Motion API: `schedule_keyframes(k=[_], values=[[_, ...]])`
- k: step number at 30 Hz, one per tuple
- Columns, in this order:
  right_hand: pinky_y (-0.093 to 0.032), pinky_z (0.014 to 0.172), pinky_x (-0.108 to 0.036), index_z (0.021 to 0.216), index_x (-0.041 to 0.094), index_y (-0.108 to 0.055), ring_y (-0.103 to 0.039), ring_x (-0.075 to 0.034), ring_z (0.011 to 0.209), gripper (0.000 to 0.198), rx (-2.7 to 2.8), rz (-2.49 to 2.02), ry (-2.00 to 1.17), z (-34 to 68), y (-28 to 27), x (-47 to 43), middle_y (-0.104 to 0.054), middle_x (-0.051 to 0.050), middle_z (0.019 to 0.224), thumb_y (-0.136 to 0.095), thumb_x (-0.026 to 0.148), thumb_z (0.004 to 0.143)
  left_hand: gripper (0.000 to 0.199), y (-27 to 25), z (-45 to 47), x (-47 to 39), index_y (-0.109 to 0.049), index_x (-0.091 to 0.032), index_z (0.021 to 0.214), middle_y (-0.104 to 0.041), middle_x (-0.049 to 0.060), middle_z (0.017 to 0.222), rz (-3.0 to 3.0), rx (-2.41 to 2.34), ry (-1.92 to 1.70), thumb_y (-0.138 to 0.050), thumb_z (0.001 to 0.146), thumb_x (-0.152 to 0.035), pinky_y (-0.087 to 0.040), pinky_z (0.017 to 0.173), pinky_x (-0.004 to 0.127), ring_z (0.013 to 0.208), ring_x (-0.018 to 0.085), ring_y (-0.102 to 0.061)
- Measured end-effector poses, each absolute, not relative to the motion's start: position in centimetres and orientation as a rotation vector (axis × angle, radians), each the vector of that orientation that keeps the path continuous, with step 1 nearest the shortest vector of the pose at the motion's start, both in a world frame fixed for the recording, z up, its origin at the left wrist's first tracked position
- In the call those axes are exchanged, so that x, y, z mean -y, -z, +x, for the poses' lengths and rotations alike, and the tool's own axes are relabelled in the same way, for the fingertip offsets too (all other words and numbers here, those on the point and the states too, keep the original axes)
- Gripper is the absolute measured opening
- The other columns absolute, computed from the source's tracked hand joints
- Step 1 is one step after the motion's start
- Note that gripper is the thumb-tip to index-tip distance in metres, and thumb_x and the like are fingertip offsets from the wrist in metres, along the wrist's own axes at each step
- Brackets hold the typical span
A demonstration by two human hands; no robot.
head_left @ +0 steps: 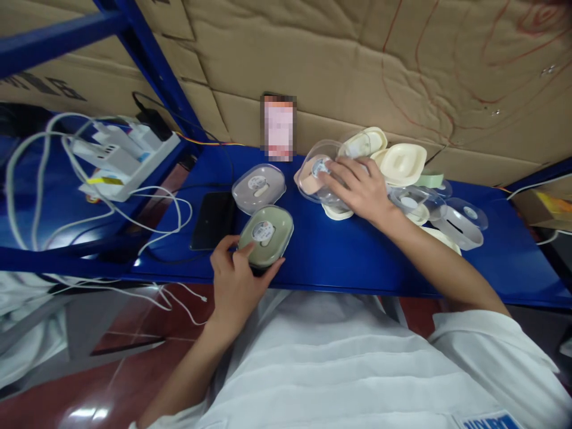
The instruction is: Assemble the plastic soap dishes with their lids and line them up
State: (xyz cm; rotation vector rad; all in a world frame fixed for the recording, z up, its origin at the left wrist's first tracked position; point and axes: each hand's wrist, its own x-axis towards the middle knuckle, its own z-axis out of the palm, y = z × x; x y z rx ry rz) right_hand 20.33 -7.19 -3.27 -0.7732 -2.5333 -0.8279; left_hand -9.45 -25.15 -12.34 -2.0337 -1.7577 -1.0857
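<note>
My left hand (239, 277) is closed around the near edge of a green soap-box-like case (273, 243) with a clear lid and a round label. Its thumb lies at the near right side, the fingers at the left. Just behind stands a similar greyish-mauve case (252, 186). Reaching across to the right, my right hand (364, 186) rests with outstretched fingers on clear plastic lids over a pink piece (308, 179). Its fingertips touch a round label; I cannot see what lies under the palm. A cream piece (338, 213) shows below the lids.
Cream trays (403, 164), clear lids (411, 199) and a slotted whitish case (460, 225) lie at the right. A black phone-like slab (213, 220) lies left of the cases. A blurred-out screen (279, 128) leans against cardboard. White cables and a power strip (134, 164) are at left.
</note>
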Motion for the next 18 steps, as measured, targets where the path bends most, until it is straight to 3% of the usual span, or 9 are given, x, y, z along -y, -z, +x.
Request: schedule_keyframes(k=[5, 11, 14, 18], values=[[-0.051, 0.104, -0.044, 0.139, 0.025, -0.064, -0.068, -0.024, 0.127, 0.034, 2.522, -0.606, 0.995, 21.6, 4.3, 10.5, -0.075, -0.009, 0.141, -0.056, 0.013, 0.108, 0.067, 11.0, -8.3, 22.0, -0.06, -0.009, 0.126, -0.056, 0.03, 0.138, -2.032, 1.966, 0.984, -0.074, 0.093, -0.066, -0.049, 0.104, 0.059, 0.128, 0.046, -0.059], [-0.051, 0.109, -0.042, 0.142, 0.024, -0.064, -0.066, -0.021, 0.134, 0.04, 2.552, -0.523, 0.818, 23.1, 4.2, 11.8, -0.075, -0.009, 0.141, -0.059, 0.008, 0.105, 0.07, 10.0, -6.0, 21.8, -0.055, -0.009, 0.151, -0.046, 0.033, 0.162, -2.117, 1.844, 0.915, -0.068, 0.101, -0.056, -0.041, 0.115, 0.063, 0.147, 0.05, -0.049], [-0.054, 0.108, -0.043, 0.143, 0.033, -0.066, -0.069, -0.02, 0.131, 0.043, 2.517, -0.534, 0.671, 25.0, 4.1, 13.1, -0.077, -0.004, 0.139, -0.061, 0.012, 0.106, 0.062, 9.9, -4.6, 22.4, -0.051, -0.016, 0.157, -0.048, 0.027, 0.165, -2.299, 1.61, 0.896, -0.066, 0.104, -0.043, -0.042, 0.117, 0.056, 0.149, 0.043, -0.051], [-0.059, 0.099, -0.044, 0.146, 0.052, -0.064, -0.076, -0.021, 0.117, 0.054, 2.538, -0.72, 0.524, 27.9, 5.0, 17.4, -0.08, 0.004, 0.13, -0.065, 0.018, 0.104, 0.071, 9.5, -2.8, 22.1, -0.037, -0.014, 0.167, -0.049, 0.025, 0.166, -2.433, 1.541, 0.845, -0.062, 0.106, -0.04, -0.04, 0.121, 0.055, 0.151, 0.04, -0.052]])
